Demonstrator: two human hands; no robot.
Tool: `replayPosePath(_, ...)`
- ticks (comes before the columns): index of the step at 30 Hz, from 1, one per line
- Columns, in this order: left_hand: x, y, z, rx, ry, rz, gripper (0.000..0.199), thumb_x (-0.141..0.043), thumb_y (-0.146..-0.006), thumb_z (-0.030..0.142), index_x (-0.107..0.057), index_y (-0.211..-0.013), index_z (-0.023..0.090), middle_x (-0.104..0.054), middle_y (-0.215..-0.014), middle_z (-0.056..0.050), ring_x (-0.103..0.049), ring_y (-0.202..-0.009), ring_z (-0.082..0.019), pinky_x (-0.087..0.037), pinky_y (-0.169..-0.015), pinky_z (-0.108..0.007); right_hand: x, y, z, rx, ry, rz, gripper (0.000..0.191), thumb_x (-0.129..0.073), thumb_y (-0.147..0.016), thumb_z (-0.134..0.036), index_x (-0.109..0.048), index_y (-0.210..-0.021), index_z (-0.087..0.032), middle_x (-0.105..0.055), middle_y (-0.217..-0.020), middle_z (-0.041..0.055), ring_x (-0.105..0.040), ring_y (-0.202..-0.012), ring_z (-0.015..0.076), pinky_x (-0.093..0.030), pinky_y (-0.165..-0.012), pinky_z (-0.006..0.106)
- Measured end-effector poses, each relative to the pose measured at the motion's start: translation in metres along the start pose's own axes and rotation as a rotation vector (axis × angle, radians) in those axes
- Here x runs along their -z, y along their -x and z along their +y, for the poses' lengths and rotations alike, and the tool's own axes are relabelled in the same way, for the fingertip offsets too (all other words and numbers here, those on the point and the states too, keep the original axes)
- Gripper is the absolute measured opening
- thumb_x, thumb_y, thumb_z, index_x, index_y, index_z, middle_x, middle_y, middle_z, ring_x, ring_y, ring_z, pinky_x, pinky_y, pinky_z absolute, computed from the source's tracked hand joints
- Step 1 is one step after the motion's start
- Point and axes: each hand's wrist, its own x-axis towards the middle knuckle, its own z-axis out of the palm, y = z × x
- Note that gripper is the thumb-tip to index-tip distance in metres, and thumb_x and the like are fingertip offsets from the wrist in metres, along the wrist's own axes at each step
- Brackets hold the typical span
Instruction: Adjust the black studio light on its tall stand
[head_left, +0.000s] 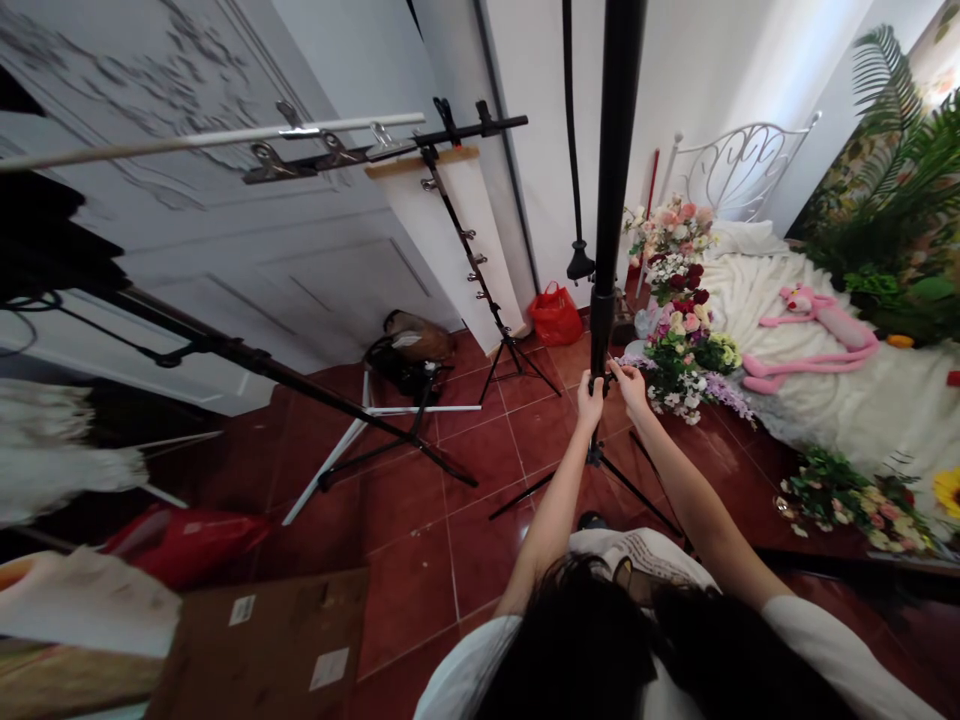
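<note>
In front of me stands a black tripod light stand (602, 325), its thick pole running up out of view and its legs spread on the floor. My left hand (589, 400) is closed around the pole low on its shaft. Beside it, at the same height, my right hand (629, 388) has its fingers bent in a pinch at the pole's collar; a small part there, perhaps a clamp knob, is mostly covered by the fingers. A black power plug (580, 262) dangles on its cable just left of the pole.
Flower bunches (684, 300) stand close on the right, beside a white bed (720, 275) with a pink plush toy (832, 325). Another stand with clips (469, 235) and a red bag (555, 315) are ahead. A cardboard box (262, 650) lies at lower left.
</note>
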Motion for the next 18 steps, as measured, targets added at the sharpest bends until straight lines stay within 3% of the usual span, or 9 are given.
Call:
replayPosePath(5, 0.0, 0.001, 0.006, 0.017, 0.001, 0.003, 0.055, -0.052, -0.085, 0.072, -0.064, -0.096, 0.019, -0.069, -0.09, -0.007, -0.065, -0.085, -0.019, -0.054, -0.082, -0.031, 0.002, -0.008, -0.009, -0.001, 0.413, 0.109, 0.037, -0.078, -0.069, -0.048, -0.056, -0.084, -0.022, -0.072, -0.088, 0.0073, -0.071, -0.083, 0.0217, -0.055, -0.076, 0.03)
replayPosePath(8, 0.0, 0.001, 0.008, 0.02, 0.001, -0.008, 0.052, -0.054, -0.086, 0.07, -0.064, -0.096, 0.02, -0.069, -0.092, -0.007, -0.065, -0.087, -0.019, -0.054, -0.083, -0.03, 0.004, -0.009, -0.012, 0.024, 0.537, 0.122, 0.037, -0.077, -0.071, -0.051, -0.058, -0.087, -0.023, -0.073, -0.091, 0.0081, -0.072, -0.086, 0.0236, -0.055, -0.079, 0.033)
replayPosePath(13, -0.001, 0.001, 0.008, 0.016, 0.01, 0.0, 0.051, -0.055, -0.086, 0.069, -0.063, -0.095, 0.02, -0.069, -0.09, -0.006, -0.065, -0.085, -0.017, -0.054, -0.082, -0.029, 0.004, -0.008, -0.017, 0.041, 0.486, 0.057, 0.037, -0.077, -0.073, -0.046, -0.058, -0.091, -0.02, -0.072, -0.095, 0.0098, -0.071, -0.082, 0.022, -0.056, -0.077, 0.032)
replayPosePath(18, -0.002, 0.004, 0.011, -0.003, 0.017, -0.005, 0.052, -0.053, -0.086, 0.07, -0.063, -0.097, 0.02, -0.07, -0.096, -0.008, -0.065, -0.091, -0.019, -0.053, -0.089, -0.031, 0.012, 0.003, -0.019, 0.028, 0.249, -0.028, 0.035, -0.074, -0.074, -0.037, -0.058, -0.099, -0.02, -0.071, -0.087, 0.0067, -0.069, -0.071, 0.0188, -0.056, -0.063, 0.029)
